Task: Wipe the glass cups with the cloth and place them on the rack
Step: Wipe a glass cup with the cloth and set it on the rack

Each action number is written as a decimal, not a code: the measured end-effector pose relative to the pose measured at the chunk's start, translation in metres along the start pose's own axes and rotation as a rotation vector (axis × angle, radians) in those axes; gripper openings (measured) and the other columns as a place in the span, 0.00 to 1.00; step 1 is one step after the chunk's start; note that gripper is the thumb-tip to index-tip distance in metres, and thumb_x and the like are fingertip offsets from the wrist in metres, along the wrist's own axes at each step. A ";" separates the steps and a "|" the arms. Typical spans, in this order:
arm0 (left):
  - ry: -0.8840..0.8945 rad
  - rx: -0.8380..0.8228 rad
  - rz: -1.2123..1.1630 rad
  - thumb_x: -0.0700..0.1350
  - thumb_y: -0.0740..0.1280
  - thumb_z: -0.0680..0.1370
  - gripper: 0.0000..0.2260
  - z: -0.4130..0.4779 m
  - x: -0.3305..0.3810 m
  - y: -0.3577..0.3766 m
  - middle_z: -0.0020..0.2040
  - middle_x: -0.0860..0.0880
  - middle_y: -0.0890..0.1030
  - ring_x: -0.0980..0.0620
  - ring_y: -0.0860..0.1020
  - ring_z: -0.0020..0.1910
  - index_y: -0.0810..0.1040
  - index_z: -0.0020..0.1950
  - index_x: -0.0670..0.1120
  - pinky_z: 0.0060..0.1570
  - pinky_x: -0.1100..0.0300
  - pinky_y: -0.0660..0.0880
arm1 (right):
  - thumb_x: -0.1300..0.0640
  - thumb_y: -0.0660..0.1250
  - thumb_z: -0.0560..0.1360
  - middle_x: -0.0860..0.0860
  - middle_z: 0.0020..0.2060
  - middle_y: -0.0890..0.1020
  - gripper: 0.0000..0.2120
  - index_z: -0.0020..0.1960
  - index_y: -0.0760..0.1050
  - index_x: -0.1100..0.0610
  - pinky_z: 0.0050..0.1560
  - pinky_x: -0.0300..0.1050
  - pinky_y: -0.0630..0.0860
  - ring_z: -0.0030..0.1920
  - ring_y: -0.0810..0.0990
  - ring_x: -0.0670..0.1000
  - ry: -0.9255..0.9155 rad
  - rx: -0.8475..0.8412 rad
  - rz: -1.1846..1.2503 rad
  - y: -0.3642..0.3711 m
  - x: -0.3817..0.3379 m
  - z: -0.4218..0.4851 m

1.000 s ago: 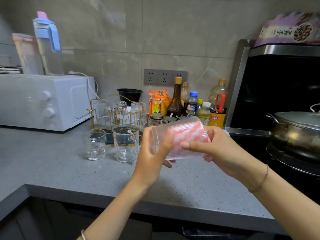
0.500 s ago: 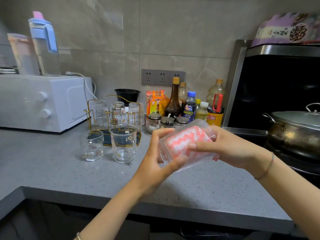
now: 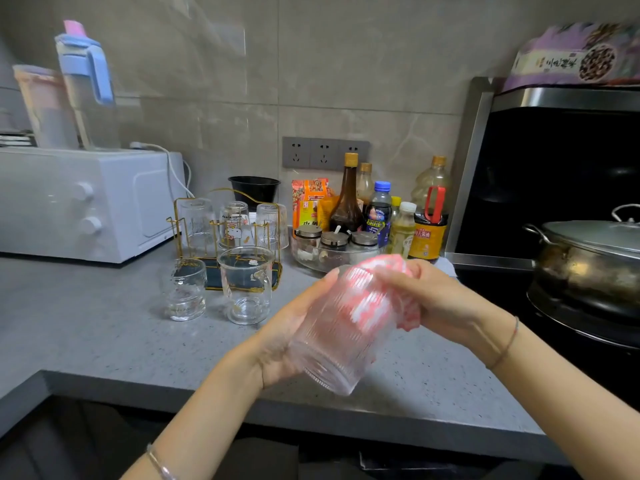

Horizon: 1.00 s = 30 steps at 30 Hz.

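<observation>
Grey marbled tile wall running across 12 o'clock, catching soft glare toward 11. Grey triple socket strip sitting on wall just above centre. Speckled grey desk spreading from 9 to 4 o'clock, front edge dropping to dark cabinet front at 7. White two-knob oven standing at 9 to 10 o'clock. Steel frame bordering black stove recess at 2 to 3 o'clock. Diffuse light falling evenly.

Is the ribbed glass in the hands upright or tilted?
Tilted. The ribbed glass has its base low and its mouth raised toward the right hand, cloth inside.
</observation>
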State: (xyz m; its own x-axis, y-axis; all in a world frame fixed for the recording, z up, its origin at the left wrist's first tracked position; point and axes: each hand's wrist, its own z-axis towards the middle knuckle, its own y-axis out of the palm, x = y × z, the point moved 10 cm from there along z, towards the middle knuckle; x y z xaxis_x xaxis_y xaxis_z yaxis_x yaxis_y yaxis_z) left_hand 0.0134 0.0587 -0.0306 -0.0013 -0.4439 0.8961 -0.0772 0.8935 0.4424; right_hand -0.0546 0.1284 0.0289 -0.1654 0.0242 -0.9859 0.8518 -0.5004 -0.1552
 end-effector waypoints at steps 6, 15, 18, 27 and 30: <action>0.087 0.116 -0.143 0.62 0.65 0.72 0.23 0.001 0.005 -0.014 0.53 0.42 0.83 0.44 0.80 0.48 0.85 0.55 0.46 0.66 0.40 0.68 | 0.49 0.65 0.73 0.54 0.49 0.85 0.17 0.59 0.80 0.54 0.50 0.48 0.81 0.50 0.84 0.54 -0.266 0.271 0.167 -0.023 -0.026 -0.009; 0.081 0.211 -0.541 0.59 0.62 0.75 0.28 -0.002 0.000 -0.003 0.37 0.37 0.83 0.42 0.83 0.30 0.83 0.36 0.35 0.28 0.52 0.80 | 0.44 0.62 0.76 0.40 0.67 0.73 0.16 0.60 0.77 0.46 0.73 0.56 0.55 0.75 0.59 0.47 -0.829 0.176 -0.671 0.057 -0.059 -0.044; 0.020 0.218 -0.612 0.60 0.65 0.73 0.27 -0.007 -0.002 0.005 0.36 0.37 0.83 0.40 0.82 0.29 0.82 0.39 0.34 0.26 0.51 0.80 | 0.43 0.57 0.78 0.41 0.73 0.63 0.18 0.65 0.73 0.45 0.75 0.48 0.53 0.77 0.52 0.46 -0.837 0.094 -0.697 0.065 -0.059 -0.041; -0.022 0.239 -0.725 0.62 0.64 0.75 0.26 -0.018 -0.004 0.023 0.31 0.40 0.81 0.44 0.80 0.23 0.78 0.46 0.37 0.15 0.60 0.72 | 0.54 0.53 0.82 0.52 0.73 0.63 0.19 0.71 0.64 0.59 0.74 0.53 0.57 0.76 0.55 0.56 -1.186 0.258 -1.090 0.077 -0.050 -0.059; -0.006 0.234 -0.692 0.63 0.61 0.75 0.29 -0.015 -0.002 0.024 0.29 0.41 0.81 0.45 0.80 0.22 0.80 0.43 0.35 0.15 0.59 0.72 | 0.53 0.51 0.82 0.53 0.71 0.67 0.20 0.71 0.65 0.60 0.74 0.54 0.57 0.75 0.58 0.56 -1.203 0.275 -1.179 0.079 -0.039 -0.063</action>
State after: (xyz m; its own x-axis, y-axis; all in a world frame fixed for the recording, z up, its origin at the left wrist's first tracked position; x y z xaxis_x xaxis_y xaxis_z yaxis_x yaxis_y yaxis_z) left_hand 0.0264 0.0816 -0.0210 0.1195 -0.9028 0.4132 -0.2733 0.3702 0.8879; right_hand 0.0503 0.1422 0.0513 -0.9595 -0.0906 0.2667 -0.0812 -0.8177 -0.5699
